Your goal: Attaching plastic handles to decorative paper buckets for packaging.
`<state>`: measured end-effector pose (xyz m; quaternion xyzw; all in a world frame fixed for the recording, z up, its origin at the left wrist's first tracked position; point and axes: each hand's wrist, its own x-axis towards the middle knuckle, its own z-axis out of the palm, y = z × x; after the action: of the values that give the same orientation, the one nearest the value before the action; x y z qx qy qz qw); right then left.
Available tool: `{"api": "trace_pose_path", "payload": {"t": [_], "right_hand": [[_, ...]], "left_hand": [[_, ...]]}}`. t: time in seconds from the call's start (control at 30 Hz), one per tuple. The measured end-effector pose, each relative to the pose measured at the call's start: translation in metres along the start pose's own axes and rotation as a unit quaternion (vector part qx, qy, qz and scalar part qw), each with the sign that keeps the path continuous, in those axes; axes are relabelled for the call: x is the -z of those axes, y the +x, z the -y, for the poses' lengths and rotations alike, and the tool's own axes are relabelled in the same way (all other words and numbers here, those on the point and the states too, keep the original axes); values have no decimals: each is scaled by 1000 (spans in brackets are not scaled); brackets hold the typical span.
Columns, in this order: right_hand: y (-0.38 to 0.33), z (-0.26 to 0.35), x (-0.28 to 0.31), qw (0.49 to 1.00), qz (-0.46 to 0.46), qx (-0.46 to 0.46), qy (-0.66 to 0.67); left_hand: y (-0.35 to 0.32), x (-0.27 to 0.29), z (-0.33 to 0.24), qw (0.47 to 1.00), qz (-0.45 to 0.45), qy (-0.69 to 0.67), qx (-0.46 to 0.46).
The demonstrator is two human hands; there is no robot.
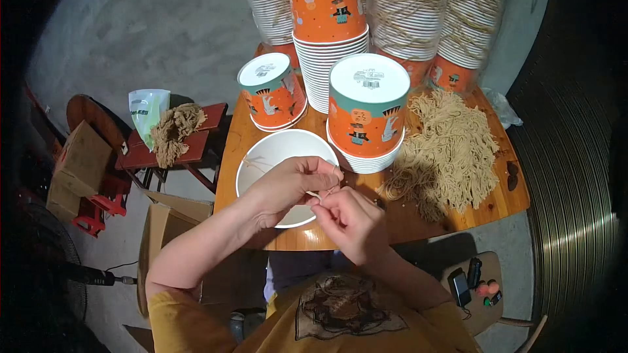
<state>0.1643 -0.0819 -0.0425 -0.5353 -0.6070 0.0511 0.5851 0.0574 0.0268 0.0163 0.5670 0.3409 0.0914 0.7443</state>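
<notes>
Over the near right rim of an open white paper bucket (pixel 261 150), my left hand (pixel 291 186) and my right hand (pixel 353 222) meet with fingertips pinched together. Between them shows a short bit of pale string (pixel 316 199); most of it is hidden by the fingers. A few thin strands (pixel 257 163) lie against the bucket's inner left wall. To the right, a large heap of beige string (pixel 458 147) covers that side of the wooden table (pixel 294 242). Just beyond my hands stands an upside-down stack of orange printed buckets (pixel 366 117).
Behind are a shorter upside-down bucket (pixel 271 95), a tall bucket stack (pixel 329 26) and several bagged stacks (pixel 409 13). At left, a red bench (pixel 196 134) bears more string (pixel 175 132), near cardboard boxes (pixel 85 157). A phone (pixel 460 287) lies on a stool at lower right.
</notes>
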Motion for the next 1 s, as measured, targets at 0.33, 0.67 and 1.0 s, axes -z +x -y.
{"api": "trace_pose_path", "payload": {"t": [0.33, 0.67, 1.0], "right_hand": [[9, -8, 30, 998, 27, 49, -30], [55, -39, 47, 958, 205, 171, -103], [45, -50, 36, 977, 167, 63, 114]], "left_hand": [[-3, 1, -2, 1000, 11, -2, -29], [-3, 5, 2, 999, 20, -18, -29], [-2, 7, -1, 998, 31, 28, -41]]}}
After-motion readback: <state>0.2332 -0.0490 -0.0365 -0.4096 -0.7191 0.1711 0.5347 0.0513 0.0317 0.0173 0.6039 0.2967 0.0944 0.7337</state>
